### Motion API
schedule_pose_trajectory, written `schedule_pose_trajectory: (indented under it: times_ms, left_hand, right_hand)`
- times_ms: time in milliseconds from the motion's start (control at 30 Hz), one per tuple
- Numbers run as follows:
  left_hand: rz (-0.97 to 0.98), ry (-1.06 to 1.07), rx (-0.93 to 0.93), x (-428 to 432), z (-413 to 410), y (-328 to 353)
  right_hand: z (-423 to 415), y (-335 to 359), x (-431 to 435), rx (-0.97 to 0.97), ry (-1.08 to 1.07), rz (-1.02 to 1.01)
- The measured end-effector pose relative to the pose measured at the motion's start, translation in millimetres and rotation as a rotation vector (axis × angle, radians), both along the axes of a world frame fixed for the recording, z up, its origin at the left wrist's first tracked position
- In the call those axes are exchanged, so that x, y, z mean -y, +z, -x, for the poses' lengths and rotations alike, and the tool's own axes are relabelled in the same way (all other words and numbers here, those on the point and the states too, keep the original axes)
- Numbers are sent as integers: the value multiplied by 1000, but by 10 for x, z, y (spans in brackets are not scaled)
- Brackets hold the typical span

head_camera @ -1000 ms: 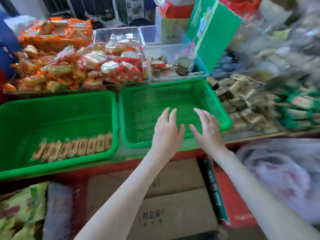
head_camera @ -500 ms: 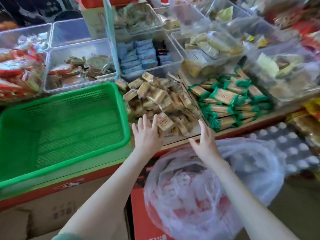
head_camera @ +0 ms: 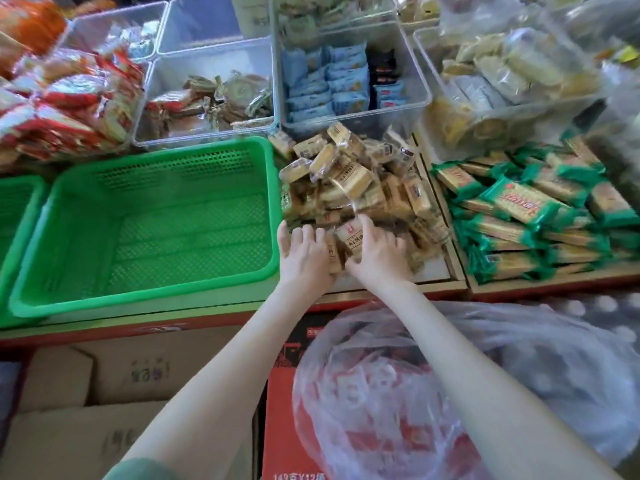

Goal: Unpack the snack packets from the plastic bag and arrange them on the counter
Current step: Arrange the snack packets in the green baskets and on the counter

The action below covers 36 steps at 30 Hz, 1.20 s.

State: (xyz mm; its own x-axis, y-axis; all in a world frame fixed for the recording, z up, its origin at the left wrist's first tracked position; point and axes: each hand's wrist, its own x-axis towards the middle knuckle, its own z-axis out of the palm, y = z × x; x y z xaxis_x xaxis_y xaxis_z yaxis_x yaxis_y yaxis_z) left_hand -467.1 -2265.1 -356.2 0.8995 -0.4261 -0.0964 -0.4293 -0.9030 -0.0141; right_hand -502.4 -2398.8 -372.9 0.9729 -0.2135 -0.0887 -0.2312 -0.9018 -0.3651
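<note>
Shop bench [head_camera: 437, 268], packed with snacks from edge to edge, fills the view. The left hand [head_camera: 304, 255] and right hand [head_camera: 378, 252] sit close together just right of the green basket [head_camera: 145, 301]. Both have their fingers curled down onto the brown snack packets [head_camera: 353, 181] at the near edge of that pile. The right thumb and fingers clamp one labelled packet, and the left fingers dig into the packets beside it. Half a second ago both hands hovered flat and apart, short of the pile; a second ago they were spread above the basket itself. Further right of the basket, past the brown pile, lie green-wrapped packets [head_camera: 526, 209]. Behind the basket stand clear bins [head_camera: 207, 64], one of them holding blue packets [head_camera: 325, 81]. Below and to the right of the basket, off the bench, the plastic bag [head_camera: 398, 393] rests on a red carton [head_camera: 280, 410]. Cardboard boxes [head_camera: 138, 382] sit directly below the basket.
</note>
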Motion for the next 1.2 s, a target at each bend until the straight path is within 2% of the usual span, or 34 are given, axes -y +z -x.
schedule_pose_trajectory:
  times_ms: [133, 233, 367, 467, 533, 567, 667, 733, 867, 933, 1067, 1200]
  left_hand:
    - [237, 20, 155, -141, 89, 35]
    - [512, 93, -27, -259, 168, 168]
    - [757, 131, -123, -421, 263, 371]
    - [865, 149, -236, -640, 304, 465]
    - [876, 142, -311, -851, 325, 549]
    - [903, 148, -404, -984, 336, 615]
    - [1140, 124, -767, -1440, 373, 867]
    - [1261, 153, -830, -1828, 326, 961]
    - [1254, 374, -762, -2855, 134, 950]
    - [1239, 418, -707, -3510, 41, 948]
    - [1325, 479, -619, -4967, -204, 1004]
    - [1350, 655, -485, -6364, -576, 997]
  right_hand:
    - [191, 128, 3, 117, -131, -350]
    - [406, 330, -20, 125, -263, -720]
    - [529, 584, -165, -2, -300, -1327]
    - [528, 690, -371, -76, -226, -1542]
    - [493, 748, -580, -72, -161, -1544]
    - [468, 775, -700, -66, -130, -1535]
    - [354, 899, -1123, -89, 22, -1434]
    - [248, 1029, -1503, -123, 106, -1378]
    - [-64, 1165, -2542, -175, 187, -1351]
    - [-267, 1149, -3170, -197, 221, -1272]
    - [-717, 1186, -4571, -245, 299, -1134]
    - [-1333, 1122, -5934, -328, 350, -1099]
